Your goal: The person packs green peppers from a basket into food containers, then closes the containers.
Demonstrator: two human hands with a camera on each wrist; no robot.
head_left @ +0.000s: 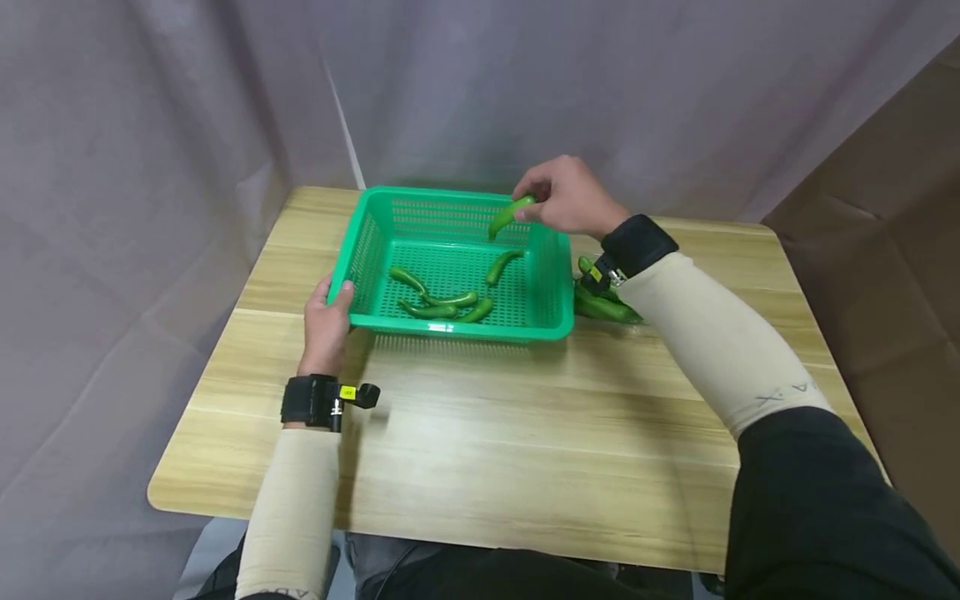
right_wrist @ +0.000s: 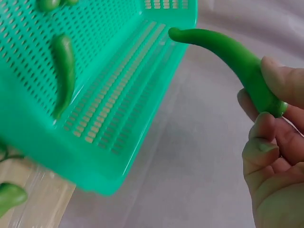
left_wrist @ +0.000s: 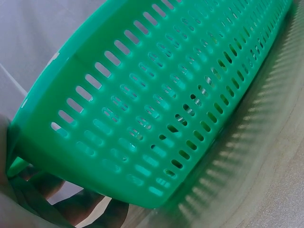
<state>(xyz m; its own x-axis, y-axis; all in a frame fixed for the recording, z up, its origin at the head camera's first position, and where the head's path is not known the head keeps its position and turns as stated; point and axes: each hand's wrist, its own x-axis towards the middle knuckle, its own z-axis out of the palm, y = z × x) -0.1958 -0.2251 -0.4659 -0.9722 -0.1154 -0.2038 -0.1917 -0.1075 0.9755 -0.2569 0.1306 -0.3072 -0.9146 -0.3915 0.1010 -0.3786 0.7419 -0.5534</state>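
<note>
A green plastic basket with slotted walls stands on the table, holding several green peppers on its floor. My left hand grips the basket's left rim, thumb on top and fingers below, as the left wrist view partly shows. Above the basket's back right corner, my right hand pinches one curved green pepper near its end, between thumb and fingers. The pepper's free end points down toward the basket. One lone pepper lies on the basket floor nearest the right hand.
More green peppers lie in a clear container right of the basket, partly hidden under the right wrist. The wooden table reaches to a grey curtain behind. A brown panel stands at the right.
</note>
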